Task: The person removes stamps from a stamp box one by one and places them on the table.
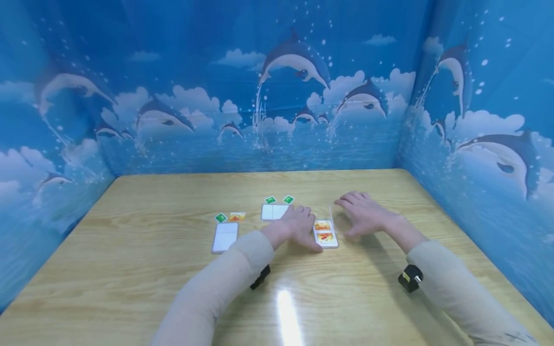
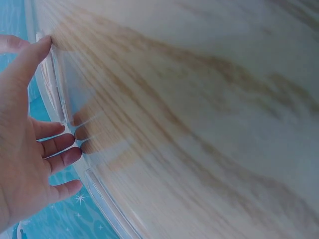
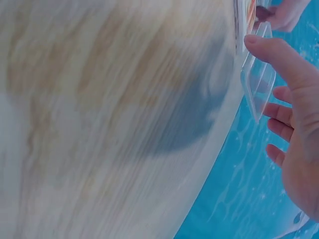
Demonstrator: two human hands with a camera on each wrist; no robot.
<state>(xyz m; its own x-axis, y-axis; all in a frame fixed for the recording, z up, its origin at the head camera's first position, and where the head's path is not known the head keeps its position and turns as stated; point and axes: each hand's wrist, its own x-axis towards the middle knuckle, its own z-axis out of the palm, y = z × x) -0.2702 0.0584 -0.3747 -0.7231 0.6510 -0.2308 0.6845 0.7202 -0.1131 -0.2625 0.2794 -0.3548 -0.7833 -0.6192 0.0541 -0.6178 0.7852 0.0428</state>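
Observation:
A small clear-lidded plastic case (image 1: 331, 244) lies on the table with its lid standing up along the right side. Inside it are two orange picture cards (image 1: 325, 237). My left hand (image 1: 299, 226) holds the case at its left side, thumb by the near edge and fingertips by the far one. On the other side, my right hand (image 1: 362, 214) has its fingers loosely extended against the transparent lid (image 3: 259, 82). In the right wrist view its thumb is near the lid's hinge side. Whether the thumb presses the lid is unclear.
A white case (image 1: 225, 237) lies at left, with a green card (image 1: 221, 217) and an orange card (image 1: 237, 216) beyond it. Another white case (image 1: 272, 211) is partly behind my left hand, with two green cards (image 1: 288, 199) beyond. Dolphin-print curtains (image 1: 259, 134) surround the wooden table (image 1: 130, 269).

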